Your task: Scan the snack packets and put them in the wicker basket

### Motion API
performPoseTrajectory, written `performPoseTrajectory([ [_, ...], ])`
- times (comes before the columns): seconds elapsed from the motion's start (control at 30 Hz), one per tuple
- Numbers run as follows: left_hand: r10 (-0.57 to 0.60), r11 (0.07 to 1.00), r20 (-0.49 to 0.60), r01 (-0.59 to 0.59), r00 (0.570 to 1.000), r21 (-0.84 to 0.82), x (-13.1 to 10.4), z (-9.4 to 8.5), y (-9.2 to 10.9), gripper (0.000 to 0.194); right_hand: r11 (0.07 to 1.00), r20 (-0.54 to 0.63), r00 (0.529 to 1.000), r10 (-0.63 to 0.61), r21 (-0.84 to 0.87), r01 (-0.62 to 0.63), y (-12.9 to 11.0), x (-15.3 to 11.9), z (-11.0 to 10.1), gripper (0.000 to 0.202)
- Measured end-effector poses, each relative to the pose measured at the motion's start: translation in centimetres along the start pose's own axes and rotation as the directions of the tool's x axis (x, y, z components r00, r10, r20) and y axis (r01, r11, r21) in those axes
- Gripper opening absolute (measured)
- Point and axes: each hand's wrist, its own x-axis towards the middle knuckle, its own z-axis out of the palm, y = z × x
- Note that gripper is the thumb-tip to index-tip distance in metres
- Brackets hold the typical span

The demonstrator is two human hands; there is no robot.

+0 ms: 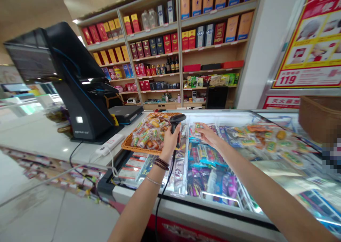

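Observation:
My left hand [172, 140] is wrapped round the handle of a black handheld scanner [177, 119], whose cord hangs down over the freezer's front edge. To its right, my right hand [206, 133] pinches a small clear-wrapped snack [197, 127] between thumb and fingers, above the glass-topped freezer [202, 207]. The scanner head points toward the snack, with a gap between them. Just left of the scanner, an orange wicker tray [128, 145] holds several wrapped snacks.
A black checkout terminal [80, 110] and a white power strip [109, 145] occupy the counter [34, 135] at left. More wrapped snacks [271, 146] lie on the freezer at right, near a brown basket [319, 117]. Shelves [157, 62] of boxes stand behind.

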Motion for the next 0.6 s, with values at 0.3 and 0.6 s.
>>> performPoseTrajectory([
  [0.3, -0.130, 0.991, 0.194, 0.131, 0.972, 0.009, -1.2, 7.9, -6.1, 0.065, 0.995, -0.269, 0.958, -0.102, -0.022, 0.099, 1.3, -4.0, -10.1, 0.054],
  [0.6, -0.117, 0.992, 0.346, 0.094, 0.931, 0.084, -2.3, 8.7, -8.5, 0.067, 0.991, -0.396, 0.908, -0.133, -0.053, 0.122, 2.0, -3.2, -11.1, 0.053],
])
